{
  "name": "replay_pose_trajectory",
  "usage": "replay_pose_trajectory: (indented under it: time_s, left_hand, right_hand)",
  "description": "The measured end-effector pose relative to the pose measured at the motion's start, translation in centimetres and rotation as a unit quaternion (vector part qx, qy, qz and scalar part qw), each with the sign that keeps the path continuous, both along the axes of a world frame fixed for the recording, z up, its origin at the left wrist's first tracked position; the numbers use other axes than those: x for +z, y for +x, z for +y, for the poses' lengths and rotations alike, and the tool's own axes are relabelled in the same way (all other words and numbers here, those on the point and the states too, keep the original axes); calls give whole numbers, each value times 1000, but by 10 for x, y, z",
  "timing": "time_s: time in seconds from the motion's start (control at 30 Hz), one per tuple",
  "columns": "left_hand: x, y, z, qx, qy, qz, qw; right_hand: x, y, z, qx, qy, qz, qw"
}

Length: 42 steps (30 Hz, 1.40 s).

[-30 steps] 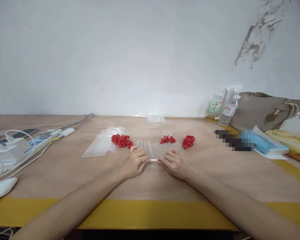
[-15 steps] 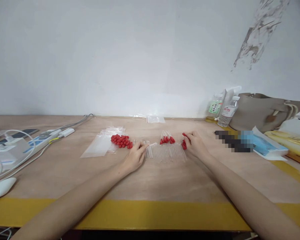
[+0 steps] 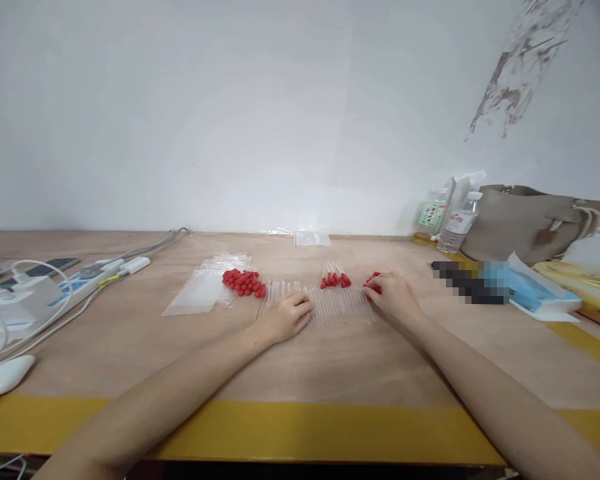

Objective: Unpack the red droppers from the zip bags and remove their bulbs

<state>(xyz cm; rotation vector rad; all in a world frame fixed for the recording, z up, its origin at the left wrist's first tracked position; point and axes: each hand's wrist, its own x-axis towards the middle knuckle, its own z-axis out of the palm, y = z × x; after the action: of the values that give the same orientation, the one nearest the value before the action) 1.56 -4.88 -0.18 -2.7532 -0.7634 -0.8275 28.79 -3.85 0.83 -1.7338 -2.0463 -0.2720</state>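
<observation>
Now the left hand point(image 3: 287, 315) has slid onto the row of clear tubes point(image 3: 337, 303) at frame centre; the right hand point(image 3: 393, 293), apart, pinches red caps point(image 3: 373, 285).

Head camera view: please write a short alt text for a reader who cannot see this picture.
A person's left hand rests on a row of clear glass tubes lying on a wooden table, while the right hand touches a small pile of red caps. More red caps lie beside clear plastic bags at left.
</observation>
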Motion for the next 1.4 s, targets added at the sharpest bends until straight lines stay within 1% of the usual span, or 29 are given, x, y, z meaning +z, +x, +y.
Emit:
replay_pose_trajectory:
  time_s: [0.1, 0.2, 0.33, 0.4, 0.47, 0.57, 0.67, 0.73, 1.0, 1.1, 1.27, 1.4]
  left_hand:
    - [-1, -2, -4, -9, -38, -13, 999]
    - [0, -3, -5, 5, -51, -17, 999]
    - [3, -7, -3, 23, -42, 7, 999]
    - [4, -9, -2, 21, -46, 28, 998]
    - [4, -11, -1, 23, -53, 45, 997]
    - [4, -12, 0, 30, -67, 53, 996]
    - [4, -12, -1, 39, -78, 46, 995]
    - [4, -11, -2, 43, -82, 46, 995]
    - [4, -15, -4, 51, -85, 47, 994]
    - [3, -18, -4, 53, -80, 36, 995]
    - [1, -17, -3, 68, -49, 9, 996]
    - [-1, -14, -2, 76, -34, -3, 997]
  right_hand:
    - [1, 1, 0, -8, 23, -2, 1000]
    - [3, 4, 2, -21, 36, 30, 999]
    - [12, 2, 10, -51, 7, 76, 996]
    - [18, -4, 17, -71, -22, 57, 996]
    - [23, -13, 23, -90, -47, 19, 995]
    - [27, -29, 32, -103, -79, -26, 991]
    - [26, -43, 38, -103, -113, -35, 988]
    - [23, -50, 39, -106, -121, -37, 986]
    - [17, -65, 37, -122, -95, -40, 987]
    - [19, -66, 38, -135, -99, -24, 986]
    - [24, -60, 41, -157, -122, 10, 980]
    - [24, -57, 39, -135, -138, 30, 981]
